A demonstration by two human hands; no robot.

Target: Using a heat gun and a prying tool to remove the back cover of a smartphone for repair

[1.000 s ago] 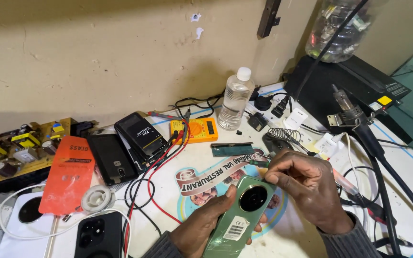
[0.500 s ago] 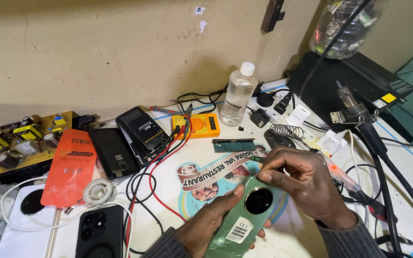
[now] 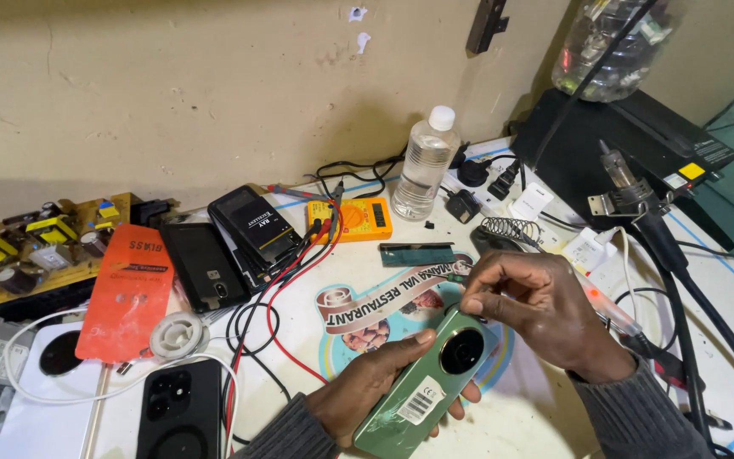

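The left hand (image 3: 367, 391) cradles a green phone (image 3: 426, 387) back-up at six o'clock over the tabletop (image 3: 545, 416), steadying it; the right hand (image 3: 537, 310) pinches a small tool against its upper edge, grip pressed together.

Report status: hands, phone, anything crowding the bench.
Left hand grips green phone, back up. Right hand pinches at its top edge by the round camera. Red and black leads and multimeter lie close, apart from the phone.

glossy green phone back (image 3: 422, 395), clear plastic bottle (image 3: 422, 166), smooth white tabletop (image 3: 545, 416).
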